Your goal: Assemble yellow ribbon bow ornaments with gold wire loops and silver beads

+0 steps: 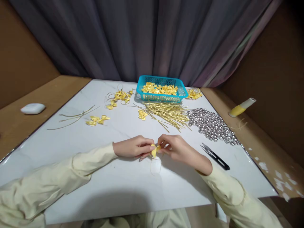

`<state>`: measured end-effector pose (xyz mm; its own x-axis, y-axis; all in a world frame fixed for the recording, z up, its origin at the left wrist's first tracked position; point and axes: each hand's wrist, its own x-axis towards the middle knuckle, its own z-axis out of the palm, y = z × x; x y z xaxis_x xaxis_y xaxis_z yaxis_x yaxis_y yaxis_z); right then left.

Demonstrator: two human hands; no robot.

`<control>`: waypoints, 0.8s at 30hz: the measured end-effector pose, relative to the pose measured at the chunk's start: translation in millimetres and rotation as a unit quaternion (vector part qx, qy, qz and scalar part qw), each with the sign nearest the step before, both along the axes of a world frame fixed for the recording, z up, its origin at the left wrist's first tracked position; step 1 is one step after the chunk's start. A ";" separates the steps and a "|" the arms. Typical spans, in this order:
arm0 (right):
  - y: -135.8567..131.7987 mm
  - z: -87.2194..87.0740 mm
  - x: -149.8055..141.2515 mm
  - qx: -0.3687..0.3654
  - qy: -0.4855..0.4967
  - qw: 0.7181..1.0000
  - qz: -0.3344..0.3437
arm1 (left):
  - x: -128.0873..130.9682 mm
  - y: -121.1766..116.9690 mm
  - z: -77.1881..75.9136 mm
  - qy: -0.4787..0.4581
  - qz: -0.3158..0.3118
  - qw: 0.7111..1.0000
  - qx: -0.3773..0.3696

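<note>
My left hand [133, 147] and my right hand [177, 148] meet at the middle of the white table [118, 190], both pinching a small yellow ribbon bow [155, 150]. A thin gold cord loop [155, 164] hangs from the bow onto the table. Both forearms, in pale yellow sleeves, rest on the tabletop.
A blue basket [180, 90] of yellow bows stands at the back. In front lie a bundle of gold cords [169, 114], a heap of silver bells [213, 126], black snips [215, 156], loose bows [97, 120] and finished bows [120, 96]. A yellow thread spool [241, 108] lies right, a white case [32, 108] left.
</note>
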<state>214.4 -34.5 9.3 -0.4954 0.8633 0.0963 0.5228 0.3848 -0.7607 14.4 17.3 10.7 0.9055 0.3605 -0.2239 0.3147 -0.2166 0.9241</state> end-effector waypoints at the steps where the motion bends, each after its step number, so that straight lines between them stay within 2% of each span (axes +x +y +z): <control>1: -0.1 -0.6 0.0 0.003 0.000 1.000 0.004 | -0.2 0.5 -0.1 -0.001 -0.008 1.000 0.003; 13: -0.2 1.1 -1.8 0.018 0.009 0.999 0.032 | 0.3 2.5 -1.0 -0.020 -0.024 0.999 0.004; 24: 3.8 -6.9 -3.0 -0.078 0.074 0.993 0.050 | 0.9 3.6 0.6 -0.010 -0.043 0.999 -0.011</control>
